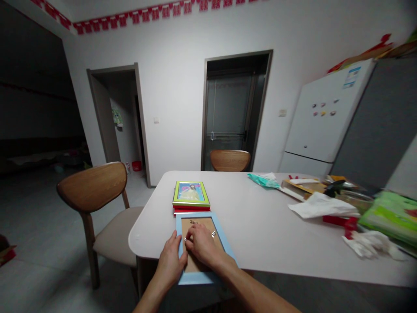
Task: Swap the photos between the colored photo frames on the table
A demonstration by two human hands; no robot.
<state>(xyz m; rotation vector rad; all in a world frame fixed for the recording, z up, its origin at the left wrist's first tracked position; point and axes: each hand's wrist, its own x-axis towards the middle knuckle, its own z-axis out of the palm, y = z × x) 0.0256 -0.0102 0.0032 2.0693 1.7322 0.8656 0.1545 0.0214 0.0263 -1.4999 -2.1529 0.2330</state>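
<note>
Hands: both at lower centre of the frame, forearms rising from the bottom edge
Left hand (171, 261): palm down on the left rail of the blue frame (217, 227), fingers pressing flat, closed on nothing
Right hand (202, 245): lies on the frame's brown backing board (198, 263), fingertips curled at a small metal tab; whether the tab is pinched, cannot tell
Blue frame: face down near the table's front-left corner, lower end overhanging the edge
Second metal tab (213, 234): just right of the right hand, on the backing
Green frame (190, 194): directly above the blue one, face up with a picture, stacked on a red frame (191, 210)
Table (260, 226): pale top, rounded corners, filling the middle right
Right side clutter: white paper (322, 205), green packet (392, 215), crumpled white bag (369, 243)
Chairs: wooden chair (94, 191) at left, another chair back (230, 160) behind the table's far edge
Fridge (325, 117): white, upper right, magnets on the door
Far wall: two dark doorways, red trim along the top
</note>
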